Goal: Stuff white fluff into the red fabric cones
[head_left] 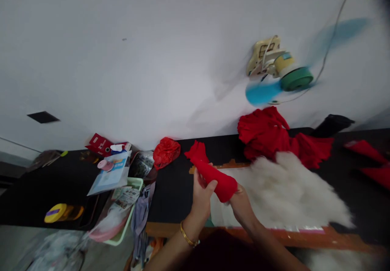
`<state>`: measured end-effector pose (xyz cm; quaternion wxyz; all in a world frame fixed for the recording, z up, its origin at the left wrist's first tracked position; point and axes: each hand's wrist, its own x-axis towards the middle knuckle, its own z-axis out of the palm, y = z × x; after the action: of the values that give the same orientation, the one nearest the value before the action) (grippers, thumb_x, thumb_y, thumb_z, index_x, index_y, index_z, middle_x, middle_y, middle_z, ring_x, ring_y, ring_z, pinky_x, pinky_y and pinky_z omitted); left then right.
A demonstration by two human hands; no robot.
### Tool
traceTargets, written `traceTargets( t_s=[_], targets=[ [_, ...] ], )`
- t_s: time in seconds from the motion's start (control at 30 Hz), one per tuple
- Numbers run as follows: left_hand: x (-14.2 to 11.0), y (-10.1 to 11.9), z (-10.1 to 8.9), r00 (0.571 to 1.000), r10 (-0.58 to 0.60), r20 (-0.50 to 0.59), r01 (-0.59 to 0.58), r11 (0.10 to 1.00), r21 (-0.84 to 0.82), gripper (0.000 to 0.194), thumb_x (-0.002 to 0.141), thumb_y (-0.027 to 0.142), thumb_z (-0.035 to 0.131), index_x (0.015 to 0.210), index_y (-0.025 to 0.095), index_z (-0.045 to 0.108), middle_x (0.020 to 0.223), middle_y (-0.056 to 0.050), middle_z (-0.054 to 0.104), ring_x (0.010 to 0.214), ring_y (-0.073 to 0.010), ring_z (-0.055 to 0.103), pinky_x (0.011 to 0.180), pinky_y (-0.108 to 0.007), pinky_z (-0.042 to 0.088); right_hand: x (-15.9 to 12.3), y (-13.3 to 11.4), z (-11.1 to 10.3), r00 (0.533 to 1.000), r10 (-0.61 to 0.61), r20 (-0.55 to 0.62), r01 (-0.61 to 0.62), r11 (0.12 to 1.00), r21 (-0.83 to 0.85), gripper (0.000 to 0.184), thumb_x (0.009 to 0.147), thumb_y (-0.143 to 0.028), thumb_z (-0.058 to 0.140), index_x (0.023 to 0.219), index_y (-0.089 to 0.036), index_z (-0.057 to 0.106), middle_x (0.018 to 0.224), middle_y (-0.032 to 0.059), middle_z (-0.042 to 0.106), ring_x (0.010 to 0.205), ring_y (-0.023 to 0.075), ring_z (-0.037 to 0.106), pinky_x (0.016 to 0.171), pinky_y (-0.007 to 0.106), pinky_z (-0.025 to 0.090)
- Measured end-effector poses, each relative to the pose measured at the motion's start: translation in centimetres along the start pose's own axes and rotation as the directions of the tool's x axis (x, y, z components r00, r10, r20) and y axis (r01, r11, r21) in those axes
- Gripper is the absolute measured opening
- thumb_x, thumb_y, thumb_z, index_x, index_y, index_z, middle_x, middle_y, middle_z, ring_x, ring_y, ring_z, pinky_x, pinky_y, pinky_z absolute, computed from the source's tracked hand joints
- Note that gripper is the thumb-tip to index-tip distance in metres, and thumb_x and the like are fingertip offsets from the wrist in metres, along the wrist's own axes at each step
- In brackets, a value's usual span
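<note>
My left hand [201, 196] wraps round the middle of a red cloth tube [213, 173] that sticks up and to the left. A gold bangle [188, 235] sits on that wrist. My right hand [239, 202] grips the tube's lower right end, its fingers hidden behind the cloth. A heap of white fluffy stuffing [286, 191] lies on the table just right of both hands.
A pile of red cloth [268, 135] lies behind the stuffing, more red pieces [370, 161] at far right. A red plastic bag [166, 152], a green tray [128, 222] with papers, and yellow tape [56, 213] crowd the left. A small fan [283, 76] spins on the wall.
</note>
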<state>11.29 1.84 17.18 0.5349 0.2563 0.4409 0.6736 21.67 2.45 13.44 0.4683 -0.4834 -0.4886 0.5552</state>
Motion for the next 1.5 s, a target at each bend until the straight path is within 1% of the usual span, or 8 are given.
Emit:
traceTargets(
  t_s=[0.3,0.63,0.8,0.97,1.07,1.2,1.37,1.5],
  targets=[
    [-1.3,-1.2,3.6,0.948,-0.011,-0.317,0.04,0.996,0.083,0.074,0.067,0.019,0.081,0.136,0.022,0.052,0.141,-0.013,0.058,0.124,-0.0288,0.059,0.099,-0.033,0.05,0.2,1.2,0.7,0.971,-0.126,-0.201,0.106,0.989,-0.106,0.021,0.071,-0.037,0.059,0.059,-0.02,0.061,0.058,0.0043,0.067,0.05,0.0174,0.055,0.048,0.03,0.049],
    [-0.7,-1.0,2.9,0.946,-0.216,-0.242,0.175,0.968,-0.181,0.057,0.064,0.03,0.085,0.114,0.018,0.061,0.1,-0.007,0.073,0.09,-0.0216,0.071,0.087,-0.034,0.056,1.5,0.2,0.9,0.96,-0.278,0.018,0.271,0.919,-0.287,0.021,0.076,-0.028,0.053,0.062,-0.02,0.066,0.062,0.0038,0.071,0.053,0.0176,0.06,0.054,0.028,0.05],
    [-0.4,-1.7,2.9,0.94,-0.211,-0.268,0.167,0.97,-0.179,0.046,0.066,0.029,0.085,0.107,0.018,0.066,0.099,-0.006,0.075,0.089,-0.0209,0.071,0.088,-0.033,0.056,2.7,0.8,1.7,0.973,-0.229,0.021,0.214,0.871,-0.443,0.024,0.077,-0.023,0.048,0.065,-0.02,0.069,0.064,0.0056,0.072,0.055,0.0194,0.062,0.057,0.03,0.05],
    [2.7,-1.1,0.8,0.893,-0.382,-0.239,0.29,0.893,-0.345,0.029,0.074,0.029,0.079,0.097,0.014,0.069,0.093,-0.007,0.076,0.082,-0.0184,0.071,0.086,-0.031,0.056,3.3,-0.4,0.1,0.947,-0.272,0.169,0.318,0.869,-0.38,0.032,0.076,-0.024,0.06,0.106,-0.019,0.07,0.099,0.0077,0.075,0.08,0.0205,0.069,0.069,0.03,0.056],
    [4.3,-0.1,-0.7,0.87,-0.449,-0.203,0.326,0.834,-0.445,0.02,0.081,0.03,0.072,0.091,0.013,0.069,0.088,-0.008,0.076,0.076,-0.0187,0.071,0.081,-0.031,0.058,2.3,-0.6,-1.5,0.929,-0.357,0.099,0.368,0.857,-0.361,0.046,0.081,-0.03,0.066,0.125,-0.02,0.059,0.108,0.0093,0.07,0.074,0.0174,0.066,0.063,0.029,0.057],
    [4.2,0.0,-1.3,0.858,-0.472,-0.203,0.317,0.798,-0.513,0.021,0.086,0.034,0.068,0.088,0.013,0.069,0.082,-0.007,0.076,0.072,-0.0186,0.071,0.076,-0.031,0.058,0.6,0.2,-2.2,0.876,-0.48,0.059,0.445,0.752,-0.486,0.008,0.093,-0.026,0.06,0.098,-0.021,0.065,0.082,0.0032,0.068,0.061,0.0143,0.06,0.06,0.029,0.054],
    [3.1,-1.5,-0.8,0.861,-0.5,-0.094,0.387,0.763,-0.518,0.024,0.083,0.037,0.071,0.082,0.013,0.069,0.078,-0.007,0.074,0.066,-0.0171,0.069,0.07,-0.029,0.056,0.4,0.9,-1.1,0.724,-0.652,0.227,0.644,0.519,-0.562,0.023,0.098,-0.014,0.049,0.109,-0.022,0.067,0.096,0.0059,0.073,0.085,0.0197,0.067,0.077,0.033,0.058],
    [2.8,-1.9,-0.7,0.867,-0.491,-0.091,0.396,0.786,-0.475,0.018,0.08,0.03,0.073,0.079,0.012,0.069,0.075,-0.006,0.073,0.065,-0.0154,0.067,0.067,-0.025,0.054,0.8,0.6,-0.7,0.72,-0.637,0.275,0.619,0.41,-0.67,0.027,0.096,-0.01,0.046,0.104,-0.019,0.07,0.101,0.0084,0.071,0.089,0.022,0.064,0.074,0.033,0.058]
  ],
)
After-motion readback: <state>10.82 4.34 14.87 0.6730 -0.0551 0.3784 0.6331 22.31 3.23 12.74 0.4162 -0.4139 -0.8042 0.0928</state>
